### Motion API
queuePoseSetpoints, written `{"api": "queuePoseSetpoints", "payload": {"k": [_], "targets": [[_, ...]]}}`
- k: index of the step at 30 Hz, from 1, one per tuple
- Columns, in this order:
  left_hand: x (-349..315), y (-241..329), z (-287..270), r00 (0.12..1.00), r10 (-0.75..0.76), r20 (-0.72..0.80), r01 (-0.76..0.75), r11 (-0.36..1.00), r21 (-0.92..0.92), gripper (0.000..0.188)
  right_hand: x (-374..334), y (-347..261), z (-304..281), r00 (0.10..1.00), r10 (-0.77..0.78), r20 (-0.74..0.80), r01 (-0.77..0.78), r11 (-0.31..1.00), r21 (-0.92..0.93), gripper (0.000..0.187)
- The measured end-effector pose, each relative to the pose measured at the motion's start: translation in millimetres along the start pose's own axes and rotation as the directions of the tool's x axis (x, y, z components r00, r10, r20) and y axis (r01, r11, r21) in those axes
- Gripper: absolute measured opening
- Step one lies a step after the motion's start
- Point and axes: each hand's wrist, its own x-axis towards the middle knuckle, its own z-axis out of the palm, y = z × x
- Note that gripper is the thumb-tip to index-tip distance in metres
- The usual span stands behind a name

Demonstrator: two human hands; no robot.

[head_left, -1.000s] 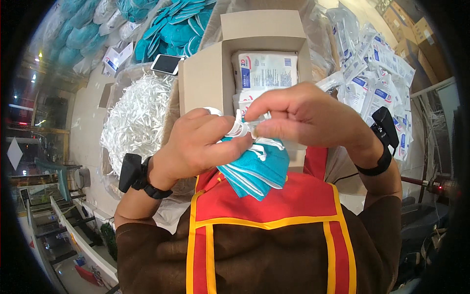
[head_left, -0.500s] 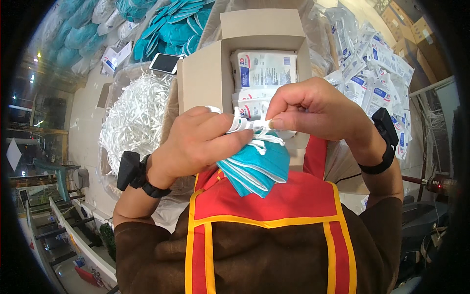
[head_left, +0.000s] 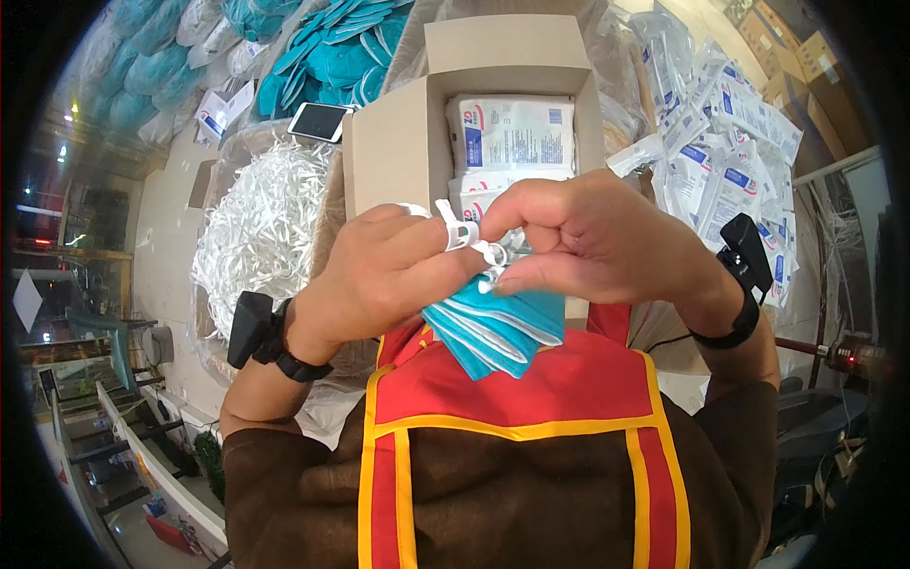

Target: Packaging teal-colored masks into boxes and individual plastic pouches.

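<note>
- Folded teal masks point(head_left: 498, 327) with white edges are bunched in layers just off the near side of the open cardboard box point(head_left: 391, 152), in front of the person's chest.
- White straps point(head_left: 455, 228) stand up in loops at the edge of the masks that faces the box.
- The left hand point(head_left: 389, 261), at the box's near left corner, has its fingers curled and closed on the straps, its thumb along the top of the masks.
- The right hand point(head_left: 592, 237), over the box's near right part, has its index finger and thumb bent toward the straps, their tips apart; whether they grip a strap cannot be told.
- Inside the box lie flat printed packets point(head_left: 517, 133), the nearer ones partly hidden by the right hand.
- A red apron point(head_left: 512, 403) with yellow edging lies on the near side of the box, below the masks.
- Left of the box, a heap of white strips point(head_left: 265, 228) fills a plastic-lined container.
- A phone point(head_left: 320, 121) rests beyond that heap, near the box's left flap.
- Beyond the box, to its left, teal pieces point(head_left: 346, 62) are piled up.
- Right of the box spreads a loose pile of wrapped packets point(head_left: 730, 171), with brown cartons point(head_left: 815, 76) farther out.
</note>
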Motion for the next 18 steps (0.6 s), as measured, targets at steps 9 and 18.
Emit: {"api": "queuePoseSetpoints", "payload": {"k": [9, 18], "targets": [[-1.2, 1.1, -3.2, 0.997, -0.009, 0.07, 0.009, 1.0, 0.002, 0.032, 3.0, 18.3, -6.5, 0.975, 0.22, 0.041, -0.208, 0.818, 0.536, 0.01], [-1.3, -1.4, 0.5, 0.996, -0.045, 0.082, 0.049, 0.998, -0.049, 0.032, -4.1, 16.7, -7.8, 0.996, -0.022, -0.086, 0.05, 0.941, 0.336, 0.018]]}}
